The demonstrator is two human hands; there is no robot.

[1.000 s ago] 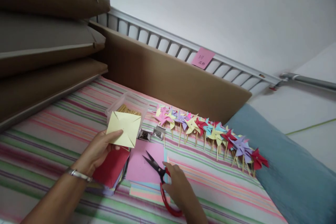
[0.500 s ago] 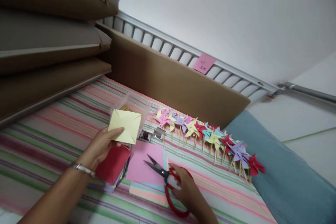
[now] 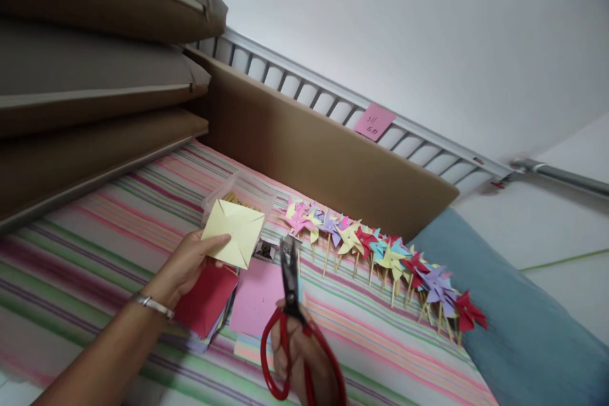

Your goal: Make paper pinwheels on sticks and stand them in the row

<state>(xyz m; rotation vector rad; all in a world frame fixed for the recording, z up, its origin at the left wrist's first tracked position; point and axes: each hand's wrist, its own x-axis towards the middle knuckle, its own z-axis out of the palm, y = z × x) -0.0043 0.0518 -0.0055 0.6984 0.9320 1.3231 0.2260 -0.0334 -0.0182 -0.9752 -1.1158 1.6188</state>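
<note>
My left hand (image 3: 193,264) pinches a square of pale yellow paper (image 3: 240,233), thumb on top, with slits running in from its corners. Scissors with red handles (image 3: 290,292) are in my right hand (image 3: 299,355), blades pointing away from me and nearly together, apart from the yellow square. Below my left hand lies a stack of paper squares with red (image 3: 207,300) on top. Beside it, a pile topped with pink paper (image 3: 257,298) rests on the striped cloth. Part of the pink pile is hidden behind the scissors.
A row of paper pinwheels on sticks (image 3: 371,247) stretches to the right. A clear plastic box (image 3: 266,196) holds thin sticks. Small containers (image 3: 265,250) stand beside it. Cushions (image 3: 104,63) are stacked at left; a cardboard panel (image 3: 314,139) backs the striped cloth (image 3: 95,254).
My right hand has turned the scissors upright and shifted them left, with the blades closing. My left hand still holds the yellow paper, slightly further right in view.
</note>
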